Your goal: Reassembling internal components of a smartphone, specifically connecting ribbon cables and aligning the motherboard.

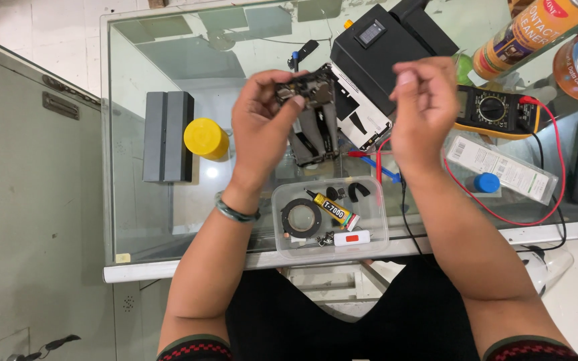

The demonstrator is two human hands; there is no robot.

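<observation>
My left hand [262, 124] is raised over the glass table [155, 220] and grips an opened phone body [329, 100] by its top end, with bare circuitry showing. The phone's lower white part hangs toward the right. My right hand [423, 107] is held up just right of the phone, fingers curled and pinched together; whether something tiny sits between them is too small to tell. A green bangle is on my left wrist.
A clear plastic tray [376, 200] near the front edge holds a glue tube [332, 208], a black ring and small parts. A yellow-capped jar [206, 138], grey block [167, 137], black power box [389, 47], multimeter [496, 110] with red lead, and spray cans [536, 30] surround it.
</observation>
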